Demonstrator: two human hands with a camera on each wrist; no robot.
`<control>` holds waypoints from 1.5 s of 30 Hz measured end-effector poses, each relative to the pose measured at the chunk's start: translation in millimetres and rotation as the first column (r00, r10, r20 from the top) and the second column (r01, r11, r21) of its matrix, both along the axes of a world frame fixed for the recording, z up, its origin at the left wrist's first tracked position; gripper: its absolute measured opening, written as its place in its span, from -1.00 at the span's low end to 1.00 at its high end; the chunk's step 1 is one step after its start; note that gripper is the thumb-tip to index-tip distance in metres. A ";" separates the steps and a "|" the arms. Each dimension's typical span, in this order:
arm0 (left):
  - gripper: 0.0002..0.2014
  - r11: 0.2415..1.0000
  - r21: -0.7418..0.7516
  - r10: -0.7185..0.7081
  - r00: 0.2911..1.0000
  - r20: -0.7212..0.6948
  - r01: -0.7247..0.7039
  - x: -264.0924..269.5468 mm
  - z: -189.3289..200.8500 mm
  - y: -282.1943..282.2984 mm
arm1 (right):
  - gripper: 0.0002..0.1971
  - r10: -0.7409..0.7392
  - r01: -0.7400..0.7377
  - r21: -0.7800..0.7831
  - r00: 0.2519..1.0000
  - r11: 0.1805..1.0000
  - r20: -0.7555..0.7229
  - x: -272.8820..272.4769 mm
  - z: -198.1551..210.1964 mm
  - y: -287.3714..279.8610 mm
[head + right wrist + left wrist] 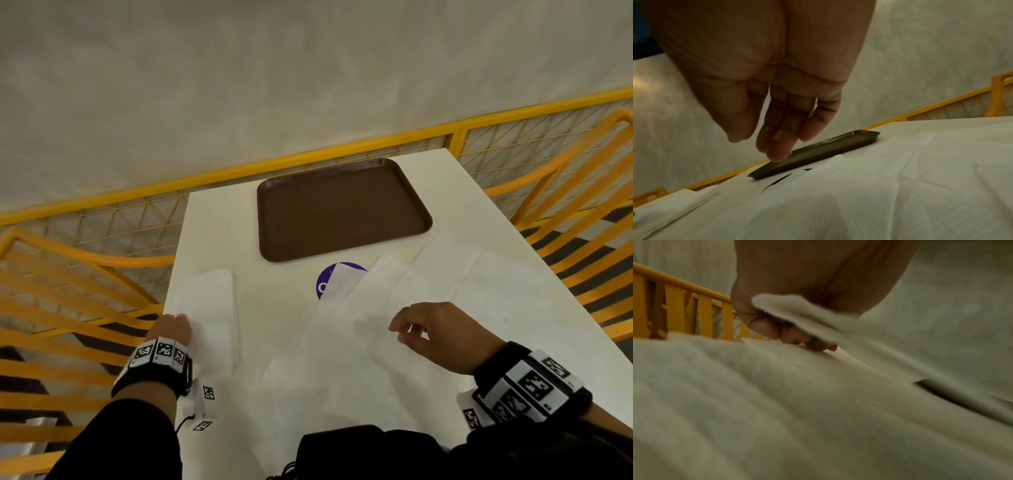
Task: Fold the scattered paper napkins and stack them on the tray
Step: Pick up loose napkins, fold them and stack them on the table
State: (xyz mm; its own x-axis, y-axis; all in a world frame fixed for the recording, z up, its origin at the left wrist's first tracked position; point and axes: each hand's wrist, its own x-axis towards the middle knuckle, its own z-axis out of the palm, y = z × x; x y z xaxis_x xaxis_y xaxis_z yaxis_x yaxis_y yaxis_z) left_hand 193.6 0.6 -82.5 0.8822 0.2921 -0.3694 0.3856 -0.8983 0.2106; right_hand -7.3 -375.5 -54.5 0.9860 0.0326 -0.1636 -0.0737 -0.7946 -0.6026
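Note:
A folded white napkin [209, 308] lies along the table's left edge. My left hand [171, 329] grips its near left part, fingers [774, 331] curled round a raised flap of the napkin [797, 311]. Unfolded white napkins [359, 329] spread over the middle and right of the table, overlapping. My right hand [435, 332] hovers above them with loosely bent fingers [777, 146] and holds nothing. The empty brown tray [342, 209] sits at the far side of the table, also low in the right wrist view as the tray [818, 154].
A purple round sticker [325, 281] on the white table [274, 301] is partly covered by a napkin corner. Yellow railing [308, 157] runs behind the table; orange slatted chairs [68, 291] stand at both sides. A black object [359, 452] sits at the near edge.

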 end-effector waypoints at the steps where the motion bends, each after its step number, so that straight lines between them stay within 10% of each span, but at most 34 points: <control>1: -0.63 0.999 0.049 0.002 1.000 -0.031 -0.001 1.3 -3.4 0.6 | -0.84 0.001 -0.001 -0.014 1.000 1.000 -0.013 -0.4 -2.4 -0.7; 5: -0.45 0.984 0.107 0.133 0.986 0.096 -0.143 -0.5 -8.2 -13.1 | -0.76 0.039 -0.055 -0.138 0.992 0.989 -0.122 -5.4 -15.8 0.7; 8: -0.53 0.978 0.196 -0.099 0.980 0.170 0.065 -16.6 2.6 -55.0 | -0.71 0.048 -0.078 -0.150 0.980 0.986 -0.195 -13.1 -30.0 4.6; 12: -0.76 0.880 -0.026 -0.473 0.881 0.017 0.474 -49.3 -6.2 -118.3 | -0.64 0.053 -0.096 -0.156 0.964 0.983 -0.259 -20.8 -43.6 8.8; 18: -0.40 0.899 -0.185 -0.424 0.896 -0.134 0.397 -75.6 -23.1 -160.8 | -0.63 0.026 -0.070 -0.167 0.967 0.983 -0.252 -28.0 -47.7 3.7; 23: -0.83 0.881 -0.113 -0.460 0.888 0.019 0.459 -80.4 -20.5 -160.3 | -0.65 0.016 -0.061 -0.179 0.970 0.982 -0.243 -31.0 -48.2 -2.4; 32: -0.74 0.804 0.101 -0.573 0.718 0.394 0.586 -90.3 17.3 -150.6 | -0.65 0.026 -0.078 -0.183 0.962 0.980 -0.271 -28.3 -46.4 -3.6; 37: -0.88 0.774 -0.056 -0.456 0.617 0.641 0.631 -84.5 60.5 -130.3 | -0.48 0.013 -0.064 -0.160 0.953 0.985 -0.303 -22.5 -34.4 -5.8; 40: -0.93 0.762 -0.301 -0.317 0.735 0.600 0.574 -76.5 87.3 -113.8 | -0.24 -0.086 0.095 0.023 0.967 0.995 -0.241 -10.8 -20.4 -0.5; 45: -0.83 0.358 -0.876 -0.009 0.940 0.342 0.322 -74.7 124.0 -96.1 | 0.13 -0.150 0.303 0.482 0.932 0.822 -0.329 21.0 3.0 23.8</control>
